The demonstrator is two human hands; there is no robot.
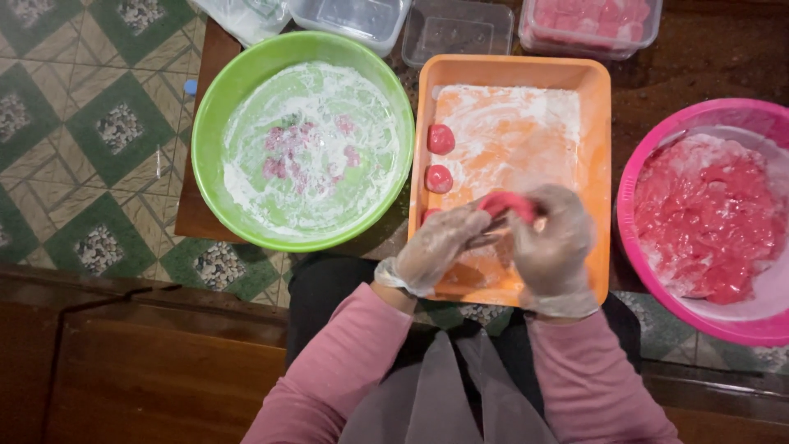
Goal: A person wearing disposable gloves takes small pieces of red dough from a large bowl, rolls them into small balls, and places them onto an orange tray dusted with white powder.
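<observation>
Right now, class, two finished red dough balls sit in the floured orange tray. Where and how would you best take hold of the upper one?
Grip the upper red ball across its rounded sides with fingertips, probably coming from above. It lies apart from the lower ball but close to the orange tray left wall, so a side approach looks cramped. It looks soft, so pinch lightly.

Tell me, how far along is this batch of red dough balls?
Done: two red balls sit in the floured orange tray, a third partly hidden behind the left hand. In hand: both gloved hands, left and right hand, shape another red piece. Left: the pink basin holds much red dough.
</observation>
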